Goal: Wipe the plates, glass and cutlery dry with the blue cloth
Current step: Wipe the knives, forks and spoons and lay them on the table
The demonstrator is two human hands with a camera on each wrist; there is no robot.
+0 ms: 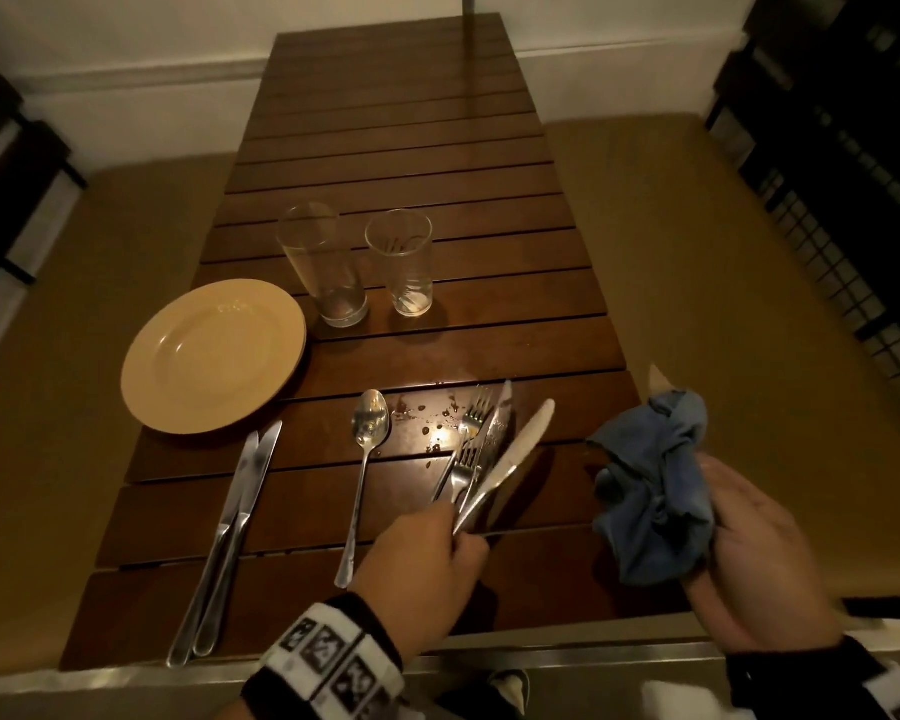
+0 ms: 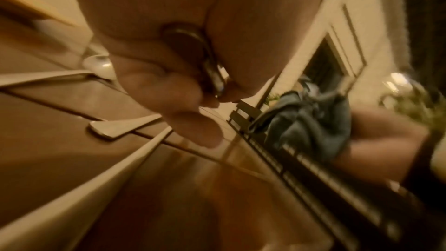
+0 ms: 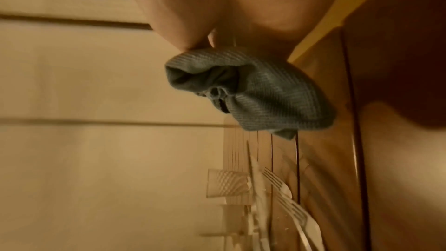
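Observation:
My left hand (image 1: 437,543) grips the handles of a bundle of cutlery (image 1: 484,449), forks and knives, whose tips fan out over a wet patch of the wooden table (image 1: 385,163). In the left wrist view my curled fingers (image 2: 183,106) wrap a dark metal handle (image 2: 205,64). My right hand (image 1: 749,543) holds the crumpled blue cloth (image 1: 655,491) past the table's right edge; the cloth (image 3: 253,91) hangs bunched from that hand. A spoon (image 1: 365,459) and two knives (image 1: 230,537) lie on the table. A yellow plate (image 1: 214,356) and two glasses (image 1: 323,267) (image 1: 404,262) stand further back.
Water drops (image 1: 427,413) dot the slat under the fork tips. A metal edge (image 1: 541,657) runs along the table's near side. Tan floor lies on both sides, dark slatted furniture (image 1: 842,148) stands at right and a dark item (image 1: 1,163) at left.

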